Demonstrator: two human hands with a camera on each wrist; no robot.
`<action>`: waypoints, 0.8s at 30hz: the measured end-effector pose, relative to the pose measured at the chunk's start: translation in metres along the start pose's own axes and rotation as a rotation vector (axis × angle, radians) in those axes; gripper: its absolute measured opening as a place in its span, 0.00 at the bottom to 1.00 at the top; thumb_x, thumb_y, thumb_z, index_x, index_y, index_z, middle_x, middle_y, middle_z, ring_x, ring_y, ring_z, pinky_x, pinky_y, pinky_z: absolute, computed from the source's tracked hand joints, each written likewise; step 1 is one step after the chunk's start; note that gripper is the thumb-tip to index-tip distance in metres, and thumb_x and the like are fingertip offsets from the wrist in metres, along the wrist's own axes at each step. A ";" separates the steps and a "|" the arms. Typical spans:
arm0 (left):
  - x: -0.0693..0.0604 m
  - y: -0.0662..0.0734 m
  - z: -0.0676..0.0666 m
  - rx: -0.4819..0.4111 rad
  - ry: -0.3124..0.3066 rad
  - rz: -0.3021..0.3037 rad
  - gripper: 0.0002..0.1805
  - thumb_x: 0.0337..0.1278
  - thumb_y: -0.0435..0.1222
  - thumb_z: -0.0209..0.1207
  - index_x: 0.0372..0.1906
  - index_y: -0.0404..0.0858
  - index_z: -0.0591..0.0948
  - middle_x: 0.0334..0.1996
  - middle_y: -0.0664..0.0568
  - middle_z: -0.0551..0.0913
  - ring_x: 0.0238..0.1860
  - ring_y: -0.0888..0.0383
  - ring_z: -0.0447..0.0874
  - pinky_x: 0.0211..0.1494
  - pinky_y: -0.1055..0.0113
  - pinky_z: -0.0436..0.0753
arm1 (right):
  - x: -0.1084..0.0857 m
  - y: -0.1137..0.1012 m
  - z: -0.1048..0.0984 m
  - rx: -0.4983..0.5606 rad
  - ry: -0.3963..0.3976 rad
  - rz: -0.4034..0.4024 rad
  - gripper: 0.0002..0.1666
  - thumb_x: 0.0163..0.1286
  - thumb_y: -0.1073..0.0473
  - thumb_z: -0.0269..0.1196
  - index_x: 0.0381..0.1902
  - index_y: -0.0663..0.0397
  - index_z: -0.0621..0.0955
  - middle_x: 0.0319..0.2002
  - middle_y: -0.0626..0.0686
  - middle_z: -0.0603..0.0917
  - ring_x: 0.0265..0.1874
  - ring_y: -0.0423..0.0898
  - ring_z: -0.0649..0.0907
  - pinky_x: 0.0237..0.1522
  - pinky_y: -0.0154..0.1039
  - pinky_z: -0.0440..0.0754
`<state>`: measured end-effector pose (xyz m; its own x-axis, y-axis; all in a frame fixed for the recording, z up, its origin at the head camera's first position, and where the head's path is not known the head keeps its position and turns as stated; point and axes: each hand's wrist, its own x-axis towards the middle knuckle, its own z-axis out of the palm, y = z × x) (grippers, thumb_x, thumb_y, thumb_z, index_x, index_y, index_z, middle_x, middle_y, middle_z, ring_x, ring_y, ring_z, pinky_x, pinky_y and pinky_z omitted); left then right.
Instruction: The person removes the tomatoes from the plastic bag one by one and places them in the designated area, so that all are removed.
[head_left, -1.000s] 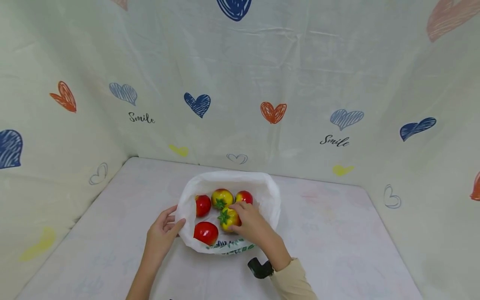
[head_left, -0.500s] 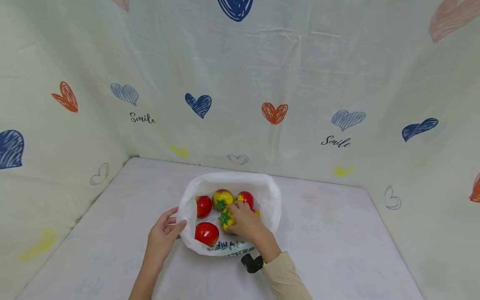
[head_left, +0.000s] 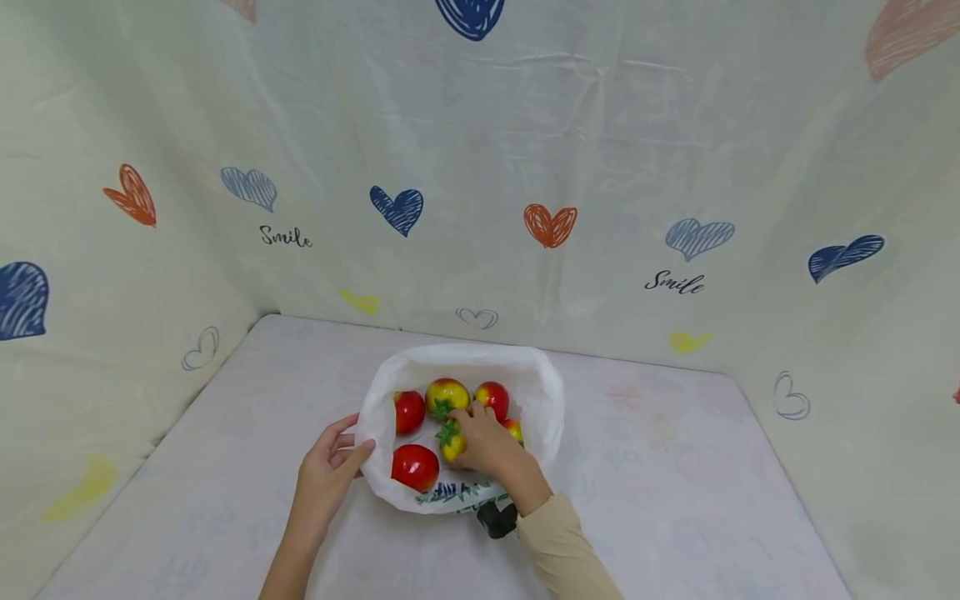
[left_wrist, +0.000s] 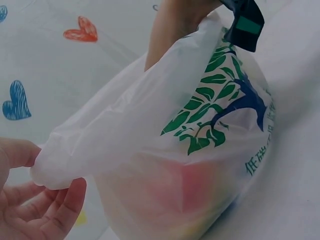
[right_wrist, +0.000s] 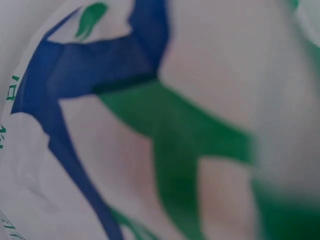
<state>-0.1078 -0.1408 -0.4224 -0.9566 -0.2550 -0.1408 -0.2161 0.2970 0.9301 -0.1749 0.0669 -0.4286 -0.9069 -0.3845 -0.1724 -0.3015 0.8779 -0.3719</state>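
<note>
A heart-printed cloth [head_left: 480, 125] hangs beyond both hands, and a pale table [head_left: 675, 483] spreads beneath them. Under the right hand [head_left: 491, 443] stands an open white bag [head_left: 546, 400]; the left hand [head_left: 327, 462] pinches its rim. Inside, the right hand's fingers curl round a yellow fruit [head_left: 452, 448]. Between the hands lie a glossy red fruit [head_left: 415, 468] and a second red fruit [head_left: 409, 412], while a yellow-topped fruit [head_left: 446, 394] and a red-and-yellow fruit [head_left: 495, 397] sit just beyond the grip.

Heart-patterned backdrop [head_left: 465, 125] behind pale table [head_left: 660, 475]
</note>
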 end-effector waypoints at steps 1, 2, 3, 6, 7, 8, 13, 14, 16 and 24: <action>0.000 0.000 0.000 0.000 0.000 0.001 0.27 0.60 0.38 0.58 0.64 0.41 0.67 0.48 0.39 0.78 0.40 0.54 0.83 0.39 0.71 0.84 | 0.000 0.000 0.000 0.005 -0.007 0.003 0.39 0.51 0.53 0.71 0.61 0.45 0.70 0.58 0.57 0.68 0.50 0.51 0.70 0.47 0.47 0.82; 0.000 0.000 0.000 -0.001 -0.001 0.002 0.27 0.60 0.38 0.58 0.64 0.41 0.67 0.48 0.39 0.78 0.40 0.54 0.83 0.39 0.71 0.84 | 0.000 -0.001 0.000 0.011 -0.015 0.006 0.39 0.51 0.53 0.71 0.62 0.45 0.69 0.58 0.57 0.68 0.50 0.51 0.70 0.47 0.47 0.82; 0.000 0.000 0.000 -0.003 -0.002 0.003 0.27 0.60 0.38 0.58 0.64 0.41 0.67 0.48 0.39 0.78 0.40 0.55 0.83 0.39 0.71 0.84 | 0.000 -0.001 0.000 0.017 -0.022 0.009 0.39 0.51 0.54 0.71 0.62 0.45 0.69 0.57 0.57 0.68 0.50 0.50 0.70 0.47 0.47 0.82; 0.000 -0.001 0.000 -0.009 -0.007 0.007 0.27 0.60 0.38 0.58 0.64 0.41 0.67 0.48 0.40 0.78 0.39 0.57 0.83 0.39 0.71 0.84 | 0.000 -0.002 0.001 0.029 -0.040 0.010 0.39 0.52 0.55 0.71 0.61 0.44 0.68 0.55 0.56 0.69 0.48 0.49 0.70 0.48 0.46 0.82; 0.000 -0.001 -0.001 -0.012 -0.008 0.007 0.27 0.60 0.38 0.58 0.63 0.41 0.67 0.48 0.40 0.78 0.38 0.58 0.83 0.39 0.72 0.84 | 0.000 -0.002 0.001 0.029 -0.041 0.008 0.39 0.52 0.55 0.71 0.61 0.44 0.68 0.55 0.56 0.69 0.47 0.49 0.70 0.48 0.46 0.82; 0.000 -0.001 -0.001 -0.014 -0.009 0.008 0.27 0.60 0.38 0.58 0.63 0.41 0.67 0.48 0.40 0.78 0.38 0.59 0.83 0.39 0.72 0.84 | 0.000 -0.002 0.001 0.025 -0.041 0.006 0.38 0.52 0.55 0.70 0.61 0.44 0.68 0.54 0.56 0.69 0.47 0.49 0.70 0.48 0.46 0.82; 0.000 -0.002 -0.002 -0.021 -0.016 0.013 0.27 0.59 0.37 0.58 0.63 0.41 0.67 0.48 0.39 0.78 0.36 0.62 0.83 0.39 0.73 0.83 | -0.001 -0.003 0.002 0.004 -0.034 -0.006 0.38 0.52 0.55 0.70 0.60 0.45 0.67 0.51 0.56 0.70 0.45 0.48 0.70 0.47 0.45 0.82; 0.000 -0.002 -0.002 -0.022 -0.017 0.013 0.27 0.59 0.37 0.58 0.63 0.41 0.67 0.48 0.39 0.78 0.36 0.62 0.82 0.39 0.72 0.83 | -0.001 -0.003 0.002 0.000 -0.034 -0.005 0.38 0.52 0.54 0.70 0.59 0.45 0.67 0.51 0.56 0.70 0.45 0.48 0.70 0.47 0.45 0.82; -0.001 -0.003 -0.002 -0.023 -0.018 0.013 0.27 0.59 0.37 0.58 0.63 0.41 0.67 0.48 0.39 0.78 0.36 0.62 0.82 0.39 0.72 0.84 | -0.001 -0.003 0.002 -0.002 -0.034 -0.002 0.38 0.52 0.54 0.70 0.59 0.45 0.67 0.50 0.56 0.70 0.45 0.48 0.70 0.46 0.45 0.82; -0.001 -0.003 -0.003 -0.023 -0.020 0.015 0.26 0.60 0.37 0.58 0.63 0.41 0.67 0.48 0.40 0.77 0.35 0.64 0.82 0.38 0.74 0.83 | -0.003 -0.005 0.000 -0.006 -0.039 0.009 0.39 0.51 0.53 0.71 0.59 0.45 0.66 0.50 0.56 0.70 0.45 0.48 0.70 0.46 0.44 0.82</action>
<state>-0.1057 -0.1443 -0.4239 -0.9634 -0.2325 -0.1337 -0.1977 0.2789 0.9397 -0.1707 0.0631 -0.4263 -0.8974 -0.3875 -0.2110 -0.2957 0.8831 -0.3644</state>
